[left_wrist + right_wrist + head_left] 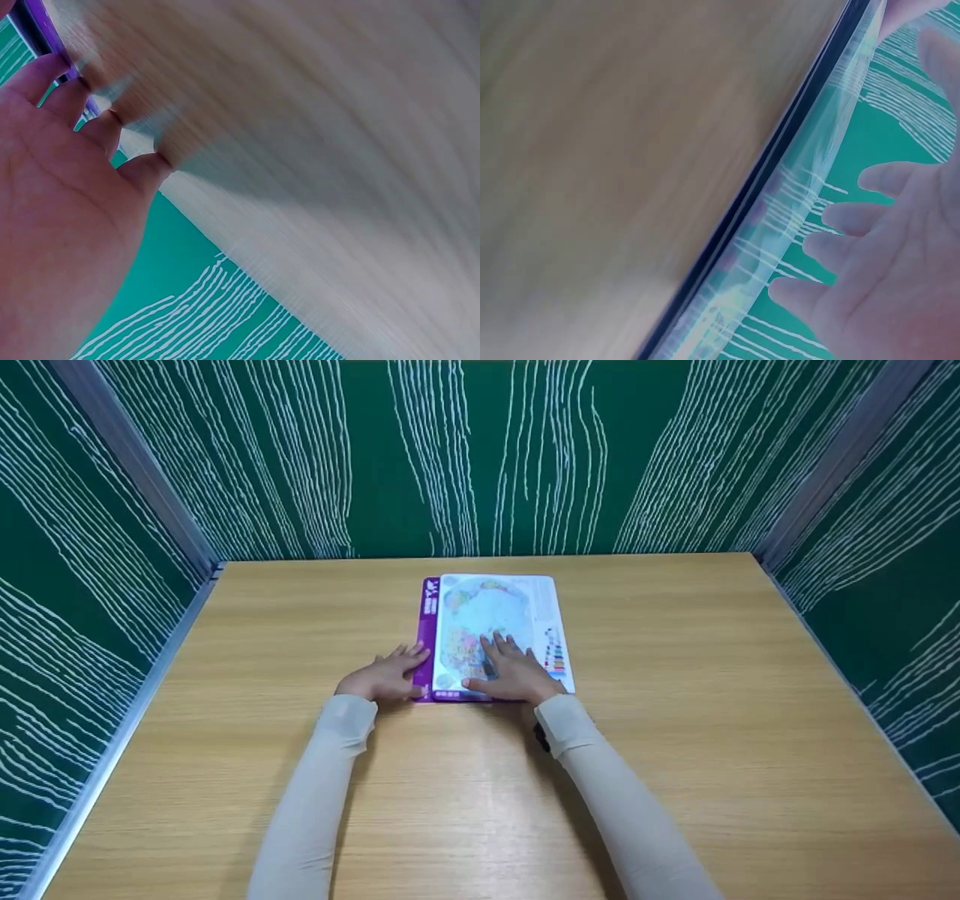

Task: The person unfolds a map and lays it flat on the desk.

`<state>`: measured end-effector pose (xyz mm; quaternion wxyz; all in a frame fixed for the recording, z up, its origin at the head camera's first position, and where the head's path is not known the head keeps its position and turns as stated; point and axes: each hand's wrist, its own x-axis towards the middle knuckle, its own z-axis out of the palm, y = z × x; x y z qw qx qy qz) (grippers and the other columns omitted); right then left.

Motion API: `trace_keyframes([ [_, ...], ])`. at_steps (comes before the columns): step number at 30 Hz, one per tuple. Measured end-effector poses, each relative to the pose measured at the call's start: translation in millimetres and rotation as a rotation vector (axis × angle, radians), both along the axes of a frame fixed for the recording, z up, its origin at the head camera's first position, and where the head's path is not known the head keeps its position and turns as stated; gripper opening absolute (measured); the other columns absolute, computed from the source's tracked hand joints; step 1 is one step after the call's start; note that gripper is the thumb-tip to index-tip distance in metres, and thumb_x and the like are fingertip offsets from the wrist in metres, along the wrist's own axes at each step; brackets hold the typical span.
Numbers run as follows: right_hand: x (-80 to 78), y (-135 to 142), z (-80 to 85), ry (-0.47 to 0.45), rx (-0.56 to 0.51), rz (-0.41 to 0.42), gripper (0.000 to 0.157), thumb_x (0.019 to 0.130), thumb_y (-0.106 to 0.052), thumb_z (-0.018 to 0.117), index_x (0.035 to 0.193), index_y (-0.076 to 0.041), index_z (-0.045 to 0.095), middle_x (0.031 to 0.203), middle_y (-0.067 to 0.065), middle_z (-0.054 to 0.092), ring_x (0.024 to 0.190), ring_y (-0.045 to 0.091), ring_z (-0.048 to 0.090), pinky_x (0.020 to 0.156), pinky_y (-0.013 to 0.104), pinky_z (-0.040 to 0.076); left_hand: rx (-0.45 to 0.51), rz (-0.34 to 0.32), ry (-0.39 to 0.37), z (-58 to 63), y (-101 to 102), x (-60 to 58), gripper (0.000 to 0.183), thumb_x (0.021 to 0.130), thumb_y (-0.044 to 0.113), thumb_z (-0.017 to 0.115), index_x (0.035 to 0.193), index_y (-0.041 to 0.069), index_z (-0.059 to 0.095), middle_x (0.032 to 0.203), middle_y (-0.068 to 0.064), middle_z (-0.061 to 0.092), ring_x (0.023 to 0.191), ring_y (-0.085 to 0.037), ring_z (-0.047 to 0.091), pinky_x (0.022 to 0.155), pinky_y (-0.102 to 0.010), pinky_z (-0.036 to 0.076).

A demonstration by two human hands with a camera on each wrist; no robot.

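A flat map board [499, 622] with a purple border is lying on the wooden surface [675, 720], a little beyond the middle toward 12 o'clock, its long edges running away from the person. It seems to be in two layers: a pale printed map sheet sitting on a purple backing, with the purple strip showing along the 9 o'clock side.

The right hand [510, 671] is lying palm down on the near part of the map sheet, fingers straight and spread toward 12 o'clock. That grip is a flat press, not a pinch; I judge it is pinning the sheet so that it does not slide on the backing. In the right wrist view the fingers [855, 217] are showing apart and uncurled above the board's glossy edge [795, 195].

The left hand [386, 675] is resting at the board's 9 o'clock edge near the close corner, fingers extended and lying close together, tips touching the purple strip. It is probably steadying or squaring the board from the side. The left wrist view is blurred, but its fingertips [146, 169] are meeting the surface beside a sliver of purple [52, 34].

Green walls with white lines [480, 457] are standing around the surface on three sides.
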<state>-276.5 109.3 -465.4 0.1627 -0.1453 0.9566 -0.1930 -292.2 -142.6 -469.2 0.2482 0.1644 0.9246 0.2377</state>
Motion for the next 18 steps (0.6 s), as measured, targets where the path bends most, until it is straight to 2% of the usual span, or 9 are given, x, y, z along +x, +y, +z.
trace_keyframes([
  [7, 2.1, -16.9, 2.1, 0.001, 0.017, 0.005, 0.100, 0.081, -0.073, 0.051, 0.156, -0.021, 0.008, 0.163, 0.007, 0.003, 0.150, 0.028, -0.001, 0.121, 0.051, 0.004, 0.006, -0.008, 0.002, -0.5, -0.6, -0.7, 0.079, 0.088, 0.032, 0.060, 0.154, 0.024, 0.016, 0.163, 0.003, 0.004, 0.150, -0.024, -0.007, 0.120, -0.052, -0.007],
  [15, 3.8, -35.2, 7.0, -0.016, 0.033, 0.038, 0.101, 0.083, -0.070, 0.053, 0.155, -0.016, 0.007, 0.163, 0.008, 0.003, 0.150, 0.029, -0.001, 0.121, 0.053, 0.006, 0.001, -0.048, 0.020, 1.4, -0.3, -1.7, 0.078, 0.088, 0.031, 0.058, 0.154, 0.018, 0.018, 0.163, -0.002, 0.007, 0.150, -0.029, -0.005, 0.119, -0.055, -0.007],
  [18, 4.0, -39.0, 7.0, -0.029, 0.043, 0.033, 0.101, 0.083, -0.070, 0.053, 0.156, -0.016, 0.008, 0.163, 0.007, 0.002, 0.150, 0.029, -0.002, 0.121, 0.053, 0.005, 0.005, -0.037, 0.014, 1.7, 0.2, -1.7, 0.079, 0.087, 0.031, 0.059, 0.154, 0.019, 0.018, 0.163, -0.001, 0.007, 0.150, -0.028, -0.005, 0.120, -0.054, -0.006],
])
